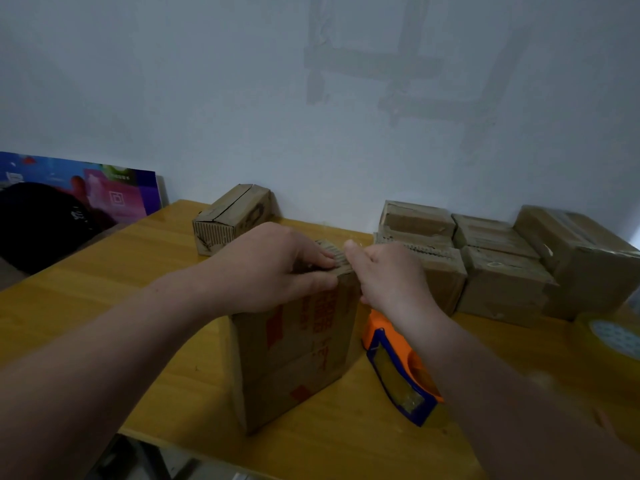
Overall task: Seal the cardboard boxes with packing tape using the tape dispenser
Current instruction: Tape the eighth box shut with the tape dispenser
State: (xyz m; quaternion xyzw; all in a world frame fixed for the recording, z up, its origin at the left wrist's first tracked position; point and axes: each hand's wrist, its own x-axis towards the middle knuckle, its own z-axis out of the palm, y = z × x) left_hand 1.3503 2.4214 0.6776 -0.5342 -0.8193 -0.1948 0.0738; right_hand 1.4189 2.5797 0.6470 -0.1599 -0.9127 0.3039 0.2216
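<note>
The left hand [273,268] grips the upright box [298,351] by its top, likely holding flaps shut for taping; whether the right hand's [391,275] fingers grip is unclear.

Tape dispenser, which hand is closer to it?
Right. The right hand is at the top right edge of the cardboard box, just above the tape dispenser; the left hand grips the box top, farther left.

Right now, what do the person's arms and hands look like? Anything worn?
The left hand and right hand are ungloved, with no watch, bracelet or ring visible. No sleeves show: both arms are bare up to the frame edge.
</note>
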